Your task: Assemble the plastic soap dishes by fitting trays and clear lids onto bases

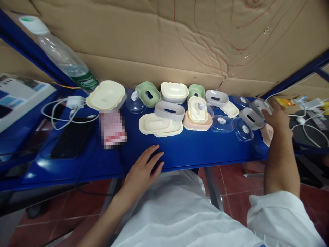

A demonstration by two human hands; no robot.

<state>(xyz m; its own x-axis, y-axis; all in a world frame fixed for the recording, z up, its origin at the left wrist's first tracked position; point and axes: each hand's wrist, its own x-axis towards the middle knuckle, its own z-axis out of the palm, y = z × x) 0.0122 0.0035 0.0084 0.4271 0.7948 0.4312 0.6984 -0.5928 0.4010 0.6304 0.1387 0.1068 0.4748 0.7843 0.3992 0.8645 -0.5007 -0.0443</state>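
Note:
My left hand (144, 169) lies flat on the front edge of the blue table (195, 151), fingers spread, holding nothing. My right hand (277, 118) reaches to the right end of the table and its fingers curl over a grey soap-box piece (260, 106). Beside it sit another grey slotted piece (250, 118), a pink piece (267, 134) and clear lids (244, 129). Across the middle lie cream trays (159, 124), a grey slotted tray (169, 110), a pink base with a cream insert (197, 115), and green pieces (148, 93).
A clear water bottle (64, 56) leans at the back left. A large cream lid (106, 96), a white charger with cable (74, 102), a black tablet (70, 137) and a blurred pink packet (112, 128) lie at left. Cardboard (180, 37) backs the table. White cables (311, 127) lie far right.

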